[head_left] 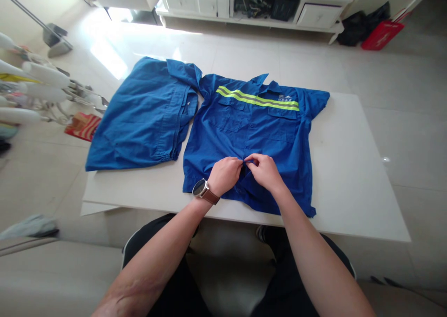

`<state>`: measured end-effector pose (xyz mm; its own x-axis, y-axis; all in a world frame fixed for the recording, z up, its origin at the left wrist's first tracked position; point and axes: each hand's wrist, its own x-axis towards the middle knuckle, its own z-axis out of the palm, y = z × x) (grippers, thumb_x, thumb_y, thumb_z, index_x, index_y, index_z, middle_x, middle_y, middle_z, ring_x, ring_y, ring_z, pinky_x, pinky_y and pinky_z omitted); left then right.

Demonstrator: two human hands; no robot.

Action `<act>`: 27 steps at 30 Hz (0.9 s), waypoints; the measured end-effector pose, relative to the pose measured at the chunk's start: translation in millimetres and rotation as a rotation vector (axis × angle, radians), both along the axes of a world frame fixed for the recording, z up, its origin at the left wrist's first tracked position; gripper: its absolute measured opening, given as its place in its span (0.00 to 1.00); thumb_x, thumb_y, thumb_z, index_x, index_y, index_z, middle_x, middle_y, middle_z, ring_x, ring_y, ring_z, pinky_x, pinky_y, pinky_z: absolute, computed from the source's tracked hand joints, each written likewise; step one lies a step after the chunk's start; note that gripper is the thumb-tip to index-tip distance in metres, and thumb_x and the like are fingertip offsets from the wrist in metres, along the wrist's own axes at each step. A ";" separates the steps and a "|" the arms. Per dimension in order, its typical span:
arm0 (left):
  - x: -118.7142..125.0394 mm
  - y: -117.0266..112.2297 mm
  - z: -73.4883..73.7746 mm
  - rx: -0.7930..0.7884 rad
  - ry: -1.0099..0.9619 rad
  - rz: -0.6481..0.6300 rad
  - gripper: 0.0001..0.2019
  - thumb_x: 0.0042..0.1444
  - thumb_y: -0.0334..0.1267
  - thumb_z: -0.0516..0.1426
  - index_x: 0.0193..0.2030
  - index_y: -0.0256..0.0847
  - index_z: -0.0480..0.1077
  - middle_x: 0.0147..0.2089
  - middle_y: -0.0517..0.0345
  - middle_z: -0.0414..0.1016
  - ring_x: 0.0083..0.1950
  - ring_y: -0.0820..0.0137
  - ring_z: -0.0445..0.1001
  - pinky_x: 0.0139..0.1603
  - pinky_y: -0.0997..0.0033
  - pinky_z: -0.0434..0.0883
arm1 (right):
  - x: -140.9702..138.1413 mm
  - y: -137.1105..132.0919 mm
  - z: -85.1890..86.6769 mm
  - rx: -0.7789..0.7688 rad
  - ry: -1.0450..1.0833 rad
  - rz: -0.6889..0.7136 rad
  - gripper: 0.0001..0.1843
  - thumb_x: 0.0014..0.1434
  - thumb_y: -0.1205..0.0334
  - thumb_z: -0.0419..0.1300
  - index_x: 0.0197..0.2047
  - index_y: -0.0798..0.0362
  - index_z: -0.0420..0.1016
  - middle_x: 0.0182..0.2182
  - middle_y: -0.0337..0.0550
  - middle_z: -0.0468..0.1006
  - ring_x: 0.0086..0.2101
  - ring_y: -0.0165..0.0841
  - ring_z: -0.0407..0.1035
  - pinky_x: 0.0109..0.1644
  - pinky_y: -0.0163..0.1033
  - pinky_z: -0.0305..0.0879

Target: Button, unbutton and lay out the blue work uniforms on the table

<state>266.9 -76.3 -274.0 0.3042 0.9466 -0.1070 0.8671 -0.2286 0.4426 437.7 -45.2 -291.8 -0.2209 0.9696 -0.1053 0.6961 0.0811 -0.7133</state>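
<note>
A blue work shirt (216,135) lies front side up on the white table, its collar away from me. A yellow-green reflective stripe (258,100) crosses its chest above two flap pockets. My left hand (226,175), with a watch (200,188) on the wrist, pinches the front placket below the middle. Close beside it, my right hand (264,170) pinches the same edge, fingertips nearly touching the left ones. The cloth between them is slightly raised; any button there is hidden by my fingers. Left of the shirt lies a folded blue garment (139,117).
The white table (352,168) reaches out to the right of the shirt. Beyond it stands a white cabinet (195,3), with a red bag (383,34) on the floor at far right. A rack with white tubes (45,75) is at the left, near a dustpan (56,37).
</note>
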 end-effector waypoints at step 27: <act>-10.5 -18.6 -14.7 -0.293 0.362 -0.075 0.24 0.54 0.24 0.59 0.59 0.42 0.70 0.61 0.40 0.70 0.61 0.50 0.70 0.50 0.54 0.76 | 1.7 -6.3 8.5 -0.184 -0.148 0.217 0.07 0.59 0.61 0.61 0.37 0.48 0.81 0.34 0.40 0.82 0.34 0.33 0.72 0.37 0.35 0.60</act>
